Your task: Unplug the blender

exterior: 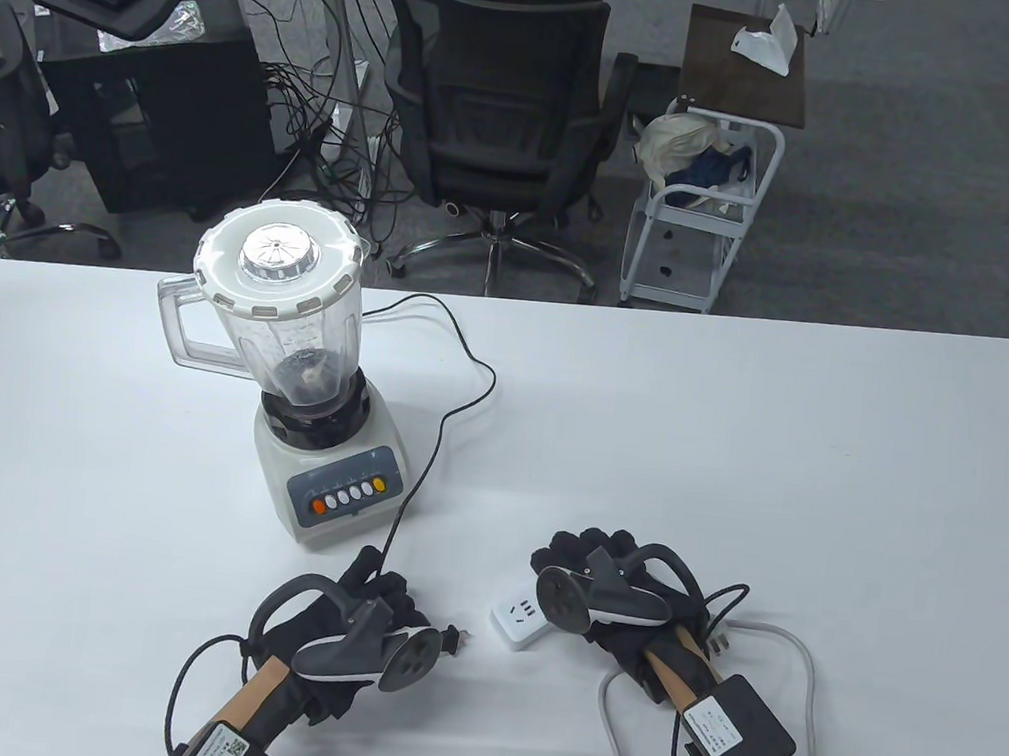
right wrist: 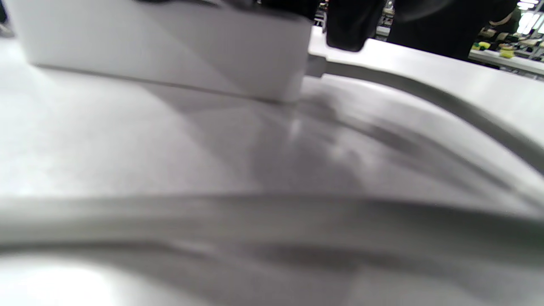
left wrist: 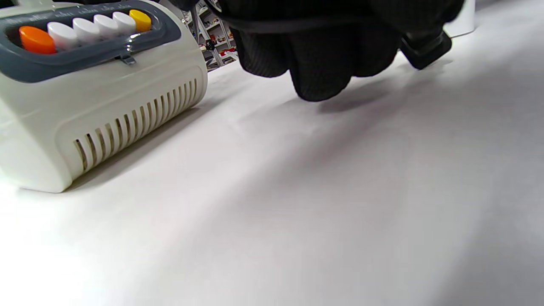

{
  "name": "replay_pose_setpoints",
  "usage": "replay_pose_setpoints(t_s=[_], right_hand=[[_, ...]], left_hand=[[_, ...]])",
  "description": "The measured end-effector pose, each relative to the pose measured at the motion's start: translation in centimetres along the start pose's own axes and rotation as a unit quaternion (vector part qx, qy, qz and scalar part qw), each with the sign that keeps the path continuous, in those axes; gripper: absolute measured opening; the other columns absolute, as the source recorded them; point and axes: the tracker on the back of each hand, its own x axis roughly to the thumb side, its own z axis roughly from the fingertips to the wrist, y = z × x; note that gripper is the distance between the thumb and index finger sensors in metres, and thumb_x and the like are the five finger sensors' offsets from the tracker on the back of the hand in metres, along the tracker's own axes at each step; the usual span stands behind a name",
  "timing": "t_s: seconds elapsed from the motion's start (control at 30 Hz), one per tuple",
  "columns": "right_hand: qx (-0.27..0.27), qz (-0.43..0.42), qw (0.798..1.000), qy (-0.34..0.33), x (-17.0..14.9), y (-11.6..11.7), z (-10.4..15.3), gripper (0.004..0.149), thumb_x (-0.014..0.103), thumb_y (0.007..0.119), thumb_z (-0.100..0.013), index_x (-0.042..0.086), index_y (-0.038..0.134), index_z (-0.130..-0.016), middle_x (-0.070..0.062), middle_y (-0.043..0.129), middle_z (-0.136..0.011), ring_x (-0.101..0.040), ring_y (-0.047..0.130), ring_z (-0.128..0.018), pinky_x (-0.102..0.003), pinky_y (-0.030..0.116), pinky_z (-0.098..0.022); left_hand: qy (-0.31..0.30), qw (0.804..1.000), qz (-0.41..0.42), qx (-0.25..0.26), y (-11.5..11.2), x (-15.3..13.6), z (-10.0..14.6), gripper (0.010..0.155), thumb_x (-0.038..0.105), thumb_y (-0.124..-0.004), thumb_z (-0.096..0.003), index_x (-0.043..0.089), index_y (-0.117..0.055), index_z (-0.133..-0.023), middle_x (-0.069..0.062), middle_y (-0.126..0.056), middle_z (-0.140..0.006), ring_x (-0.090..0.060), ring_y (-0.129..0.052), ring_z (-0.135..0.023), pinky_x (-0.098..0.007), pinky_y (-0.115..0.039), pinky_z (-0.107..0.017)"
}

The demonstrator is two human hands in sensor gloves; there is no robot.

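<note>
The blender (exterior: 294,360) stands at the left of the white table; its base with the button row shows in the left wrist view (left wrist: 106,93). Its black cord (exterior: 459,392) runs to my left hand (exterior: 379,601), which grips the black plug (exterior: 449,638); the prongs are bare and point at the white power strip (exterior: 520,619), a small gap away. The plug also shows in the left wrist view (left wrist: 425,46). My right hand (exterior: 602,572) holds the power strip down from above; the strip fills the top of the right wrist view (right wrist: 170,46).
The strip's grey cable (exterior: 795,686) loops on the table behind my right hand and shows in the right wrist view (right wrist: 425,85). An office chair (exterior: 502,104) and a white cart (exterior: 704,210) stand beyond the table's far edge.
</note>
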Motion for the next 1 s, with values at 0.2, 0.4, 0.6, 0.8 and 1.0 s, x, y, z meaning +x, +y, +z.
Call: replay_pose_setpoints(t_s=[0.2,0.4,0.6,0.8,1.0], right_hand=[[-0.018,0.012,1.000,-0.003,0.2,-0.7,0.2,0.072,0.047,0.053,-0.043,0.018,0.030,-0.105,-0.015,0.048,-0.112,-0.047,0.056,-0.101,-0.064,0.048,-0.072],[-0.063,0.023,0.998,-0.001,-0.8,-0.6,2.2,0.079,0.051,0.053,-0.043,0.012,0.027,-0.106,-0.020,0.045,-0.112,-0.049,0.054,-0.100,-0.065,0.047,-0.072],[-0.080,0.031,0.996,0.036,-3.4,-0.6,5.7,0.083,0.054,0.050,-0.043,0.008,0.028,-0.107,-0.023,0.041,-0.113,-0.052,0.049,-0.101,-0.067,0.043,-0.072],[-0.101,0.006,0.990,0.099,-6.8,-0.6,9.6,0.084,0.055,0.049,-0.043,0.007,0.027,-0.108,-0.026,0.037,-0.114,-0.055,0.043,-0.102,-0.070,0.038,-0.072],[-0.110,-0.002,0.981,0.160,-9.5,-0.2,12.6,0.087,0.057,0.046,-0.043,0.006,0.023,-0.109,-0.029,0.030,-0.115,-0.059,0.035,-0.102,-0.072,0.031,-0.071]], left_hand=[[0.023,0.996,0.051,0.069,2.1,-1.5,1.2,0.062,0.060,-0.059,-0.0444,0.040,-0.062,-0.103,0.018,-0.078,-0.103,-0.015,-0.073,-0.108,-0.051,-0.045,-0.083],[0.111,0.984,0.062,0.124,3.1,-4.7,3.2,0.069,0.064,-0.055,-0.0448,0.036,-0.057,-0.108,0.010,-0.072,-0.110,-0.023,-0.071,-0.109,-0.057,-0.047,-0.082],[0.214,0.964,0.034,0.157,2.6,-8.6,5.3,0.074,0.066,-0.050,-0.0448,0.033,-0.053,-0.111,0.005,-0.067,-0.115,-0.027,-0.068,-0.110,-0.057,-0.043,-0.083],[0.271,0.949,0.043,0.155,1.3,-11.2,6.6,0.082,0.068,-0.045,-0.0447,0.030,-0.039,-0.117,-0.006,-0.049,-0.124,-0.036,-0.051,-0.117,-0.057,-0.030,-0.084],[0.297,0.944,0.045,0.133,0.3,-12.2,7.0,0.088,0.070,-0.041,-0.0445,0.029,-0.017,-0.119,-0.012,-0.022,-0.128,-0.042,-0.023,-0.119,-0.068,-0.021,-0.080]])
